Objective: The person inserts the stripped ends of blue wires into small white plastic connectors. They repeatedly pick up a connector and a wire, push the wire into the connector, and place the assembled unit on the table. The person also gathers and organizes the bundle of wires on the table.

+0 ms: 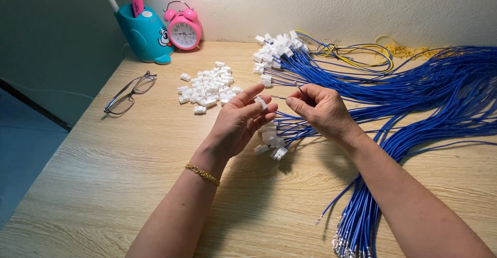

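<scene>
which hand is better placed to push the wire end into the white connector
Right, probably. The right hand pinches the blue wire near its tip, aimed toward the white connector, which the left hand holds up at its fingertips. The left looks better suited to steadying the connector.

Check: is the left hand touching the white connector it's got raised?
Touching. The head view shows the left hand pinching the white connector between its fingertips, with no gap visible.
</scene>
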